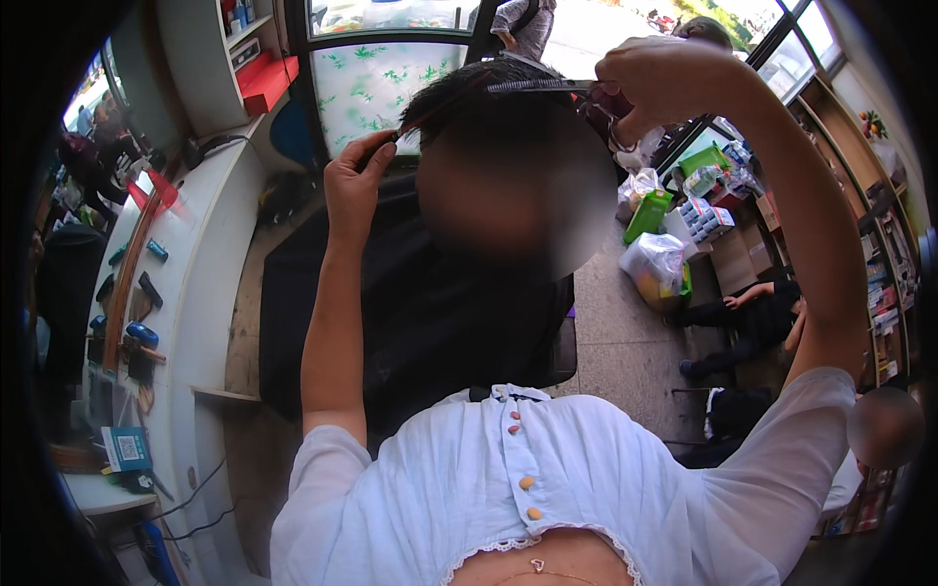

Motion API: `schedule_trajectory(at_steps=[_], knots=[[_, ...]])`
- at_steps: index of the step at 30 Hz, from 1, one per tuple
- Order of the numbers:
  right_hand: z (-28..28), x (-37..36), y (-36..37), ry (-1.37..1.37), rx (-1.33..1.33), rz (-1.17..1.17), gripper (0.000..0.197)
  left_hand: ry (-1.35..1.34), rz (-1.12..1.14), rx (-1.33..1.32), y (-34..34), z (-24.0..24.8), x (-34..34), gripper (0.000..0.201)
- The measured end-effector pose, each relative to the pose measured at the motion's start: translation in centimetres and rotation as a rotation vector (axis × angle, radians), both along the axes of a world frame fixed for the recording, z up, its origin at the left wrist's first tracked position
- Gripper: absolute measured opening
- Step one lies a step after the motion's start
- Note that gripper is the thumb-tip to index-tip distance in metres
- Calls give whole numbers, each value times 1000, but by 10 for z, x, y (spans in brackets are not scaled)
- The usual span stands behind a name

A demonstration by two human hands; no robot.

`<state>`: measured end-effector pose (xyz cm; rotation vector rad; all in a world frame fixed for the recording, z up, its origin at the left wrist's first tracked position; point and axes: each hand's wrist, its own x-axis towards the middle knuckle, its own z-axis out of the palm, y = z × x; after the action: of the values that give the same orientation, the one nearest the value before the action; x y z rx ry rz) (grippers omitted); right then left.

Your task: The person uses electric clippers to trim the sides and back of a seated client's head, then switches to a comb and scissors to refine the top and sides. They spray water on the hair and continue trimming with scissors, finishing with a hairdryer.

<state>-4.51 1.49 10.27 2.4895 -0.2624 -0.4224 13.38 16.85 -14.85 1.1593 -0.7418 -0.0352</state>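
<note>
A person with short dark hair (440, 98) sits in front of me, draped in a black cape (410, 303). At the left side of the head, my left hand (354, 186) is closed on the end of a thin dark comb (438, 109), which slants up into the hair. My right hand (669, 86) grips hair scissors (532, 86) from the right, fingers around the handles. The blades lie level across the top of the hair, and one edge looks toothed like thinning shears. The comb's tip is hidden in the hair.
A white counter (210, 210) along the left holds a hair clipper (143, 333) and other tools before a mirror. A red box (269, 83) sits on the shelf. Plastic bags (657, 264) and packages stand on the right; another person in dark clothes (752, 317) sits there.
</note>
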Motion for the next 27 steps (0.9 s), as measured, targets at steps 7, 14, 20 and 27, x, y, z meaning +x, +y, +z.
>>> schedule_trajectory(at_steps=[7,14,20,27], knots=[[-24,-7,-37,33,148,57,33,-338,-213,159,5,45,-27,19],[-19,-42,-48,-36,226,-72,41,-522,277,308,3,64,-4,19],[-45,-27,-96,-72,438,60,22,-439,-59,316,-2,88,-38,19],[-34,-58,-105,-92,425,92,35,-629,314,476,-8,100,-30,18]])
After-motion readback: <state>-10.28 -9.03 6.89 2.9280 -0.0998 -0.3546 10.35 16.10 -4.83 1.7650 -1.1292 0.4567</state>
